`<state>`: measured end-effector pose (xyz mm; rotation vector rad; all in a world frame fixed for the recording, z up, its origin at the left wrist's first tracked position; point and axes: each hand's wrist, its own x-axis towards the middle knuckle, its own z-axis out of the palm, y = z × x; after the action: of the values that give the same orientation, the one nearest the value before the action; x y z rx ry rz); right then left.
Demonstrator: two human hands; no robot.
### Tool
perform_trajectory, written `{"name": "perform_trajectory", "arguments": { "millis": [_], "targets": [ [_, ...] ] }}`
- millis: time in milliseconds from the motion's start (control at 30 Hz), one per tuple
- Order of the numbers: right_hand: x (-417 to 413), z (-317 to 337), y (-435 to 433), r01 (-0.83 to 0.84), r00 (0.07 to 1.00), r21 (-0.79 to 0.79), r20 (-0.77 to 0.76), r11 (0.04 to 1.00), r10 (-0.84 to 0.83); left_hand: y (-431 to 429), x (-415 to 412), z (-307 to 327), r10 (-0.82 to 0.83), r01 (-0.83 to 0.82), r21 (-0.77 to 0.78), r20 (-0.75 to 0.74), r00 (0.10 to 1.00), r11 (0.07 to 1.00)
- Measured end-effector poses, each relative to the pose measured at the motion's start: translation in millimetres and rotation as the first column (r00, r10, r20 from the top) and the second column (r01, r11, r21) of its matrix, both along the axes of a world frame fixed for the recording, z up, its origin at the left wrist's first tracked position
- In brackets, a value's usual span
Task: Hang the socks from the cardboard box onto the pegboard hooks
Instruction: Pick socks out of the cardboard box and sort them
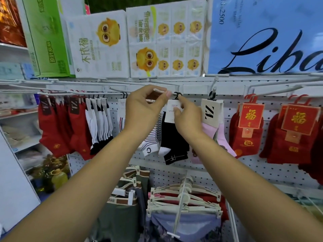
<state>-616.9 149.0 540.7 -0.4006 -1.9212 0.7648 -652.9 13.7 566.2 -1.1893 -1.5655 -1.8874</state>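
The black sock pair [173, 138], white at heel and toe, with a white card header [172, 111] and black hanger [177, 95], hangs below the right grip [188, 117], which pinches that card. Just left, the left grip [143, 107] pinches the pegboard hook [160, 90] at its tip.

Two hands [145, 105] [187, 117]; one black sock [174, 142]; one pegboard [248, 166].

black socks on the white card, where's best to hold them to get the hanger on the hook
Pinch the white card just under its black plastic hanger, from the right, as the right hand does: the card looks flat and stiff, while the black socks hang limp below. The left hand holds the hook tip on the left.
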Motion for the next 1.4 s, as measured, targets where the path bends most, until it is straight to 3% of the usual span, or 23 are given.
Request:
{"name": "perform_trajectory", "arguments": {
  "millis": [200, 300, 367, 433, 500, 600, 733, 833, 1000, 1100, 1167, 1300, 1400],
  "targets": [
    [30, -13, -15, -0.049, 0.997, -0.017, 0.055, 0.999, 0.05, 7, -31, -27, 0.139, -0.131, -0.122, 0.058, 0.989, 0.984],
    [72, -39, -31, -0.094, 0.974, -0.017, -0.209, 0.995, 0.088, 15, -43, -37, 0.141, -0.125, -0.185, 0.072, 0.987, 0.975],
    [95, -48, -30, 0.053, 0.938, 0.039, -0.346, 0.998, -0.036, 24, -45, -40, 0.132, -0.113, -0.233, 0.07, 0.989, 0.966],
    [106, -46, -20, 0.169, 0.91, 0.012, -0.387, 0.985, -0.152, 35, -45, -43, 0.149, -0.129, -0.289, 0.047, 0.988, 0.949],
    [110, -42, -6, 0.179, 0.938, -0.092, -0.284, 0.98, -0.198, 47, -44, -46, 0.174, -0.164, -0.326, 0.0, 0.985, 0.931],
    [106, -40, 11, 0.117, 0.987, -0.23, -0.08, 0.966, -0.138, 64, -47, -51, 0.181, -0.187, -0.359, -0.052, 0.982, 0.914],
    [95, -29, 20, 0.051, 0.998, -0.228, -0.035, 0.972, -0.061, 87, -54, -51, 0.184, -0.226, -0.441, -0.137, 0.973, 0.869],
    [86, -14, 23, 0.049, 0.999, -0.141, -0.012, 0.989, -0.051, 101, -61, -49, 0.17, -0.262, -0.494, -0.224, 0.96, 0.829],
    [87, 0, 39, 0.058, 0.996, -0.116, 0.069, 0.992, -0.051, 99, -60, -46, 0.091, -0.145, -0.457, -0.138, 0.986, 0.878],
    [94, -4, 44, 0.011, 1.0, -0.182, 0.015, 0.983, -0.008, 84, -42, -56, 0.167, -0.188, -0.277, -0.098, 0.981, 0.942],
    [101, -11, 45, 0.003, 1.0, -0.194, 0.014, 0.981, 0.0, 75, -24, -64, 0.129, -0.144, -0.196, -0.087, 0.988, 0.97],
    [114, -44, 35, 0.05, 0.999, -0.213, 0.01, 0.976, -0.049, 64, 11, -87, -0.106, 0.108, -0.363, 0.025, 0.994, 0.926],
    [124, -80, 22, 0.146, 0.989, -0.127, -0.004, 0.981, -0.148, 60, 28, -108, -0.138, 0.151, -0.437, 0.062, 0.989, 0.887]
  ]
}}
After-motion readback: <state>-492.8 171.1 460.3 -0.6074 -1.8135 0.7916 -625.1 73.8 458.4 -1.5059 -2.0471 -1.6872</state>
